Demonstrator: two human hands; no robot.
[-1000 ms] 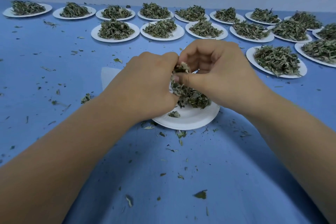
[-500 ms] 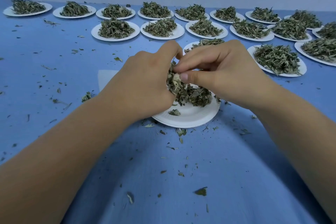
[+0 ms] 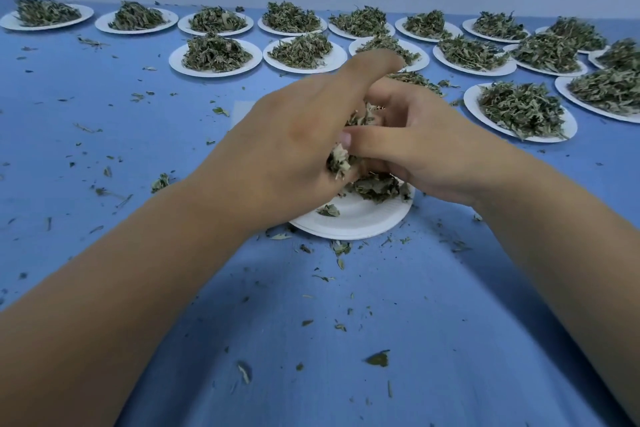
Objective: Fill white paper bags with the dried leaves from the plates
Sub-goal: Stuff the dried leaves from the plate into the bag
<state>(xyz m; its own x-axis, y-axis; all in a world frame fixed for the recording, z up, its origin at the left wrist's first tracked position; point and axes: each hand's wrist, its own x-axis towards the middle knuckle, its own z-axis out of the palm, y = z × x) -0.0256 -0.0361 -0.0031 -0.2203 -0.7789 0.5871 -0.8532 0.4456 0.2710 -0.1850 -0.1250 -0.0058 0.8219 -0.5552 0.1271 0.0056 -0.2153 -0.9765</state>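
- Soft, even light is falling from above, giving everything a cool bluish cast, with nothing glaring.
- My forearms (image 3: 114,315) are casting faint, diffuse shadows on the table (image 3: 346,350).
- My left hand (image 3: 291,149) is smearing with motion blur at its raised finger.
- The wide lens is bending the far row of plates (image 3: 78,20) and stretching the edges.

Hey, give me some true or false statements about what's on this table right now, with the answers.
1. The left hand and right hand meet over the nearest round white paper plate, on a clump of dried green leaves. True.
2. That plate is heaped full. False: mostly bare, a small clump left.
3. The cloth covering the table is red. False: blue.
4. Loose leaf scraps lie scattered on the cloth. True.
5. The far plates stand empty. False: each carries a leaf pile.
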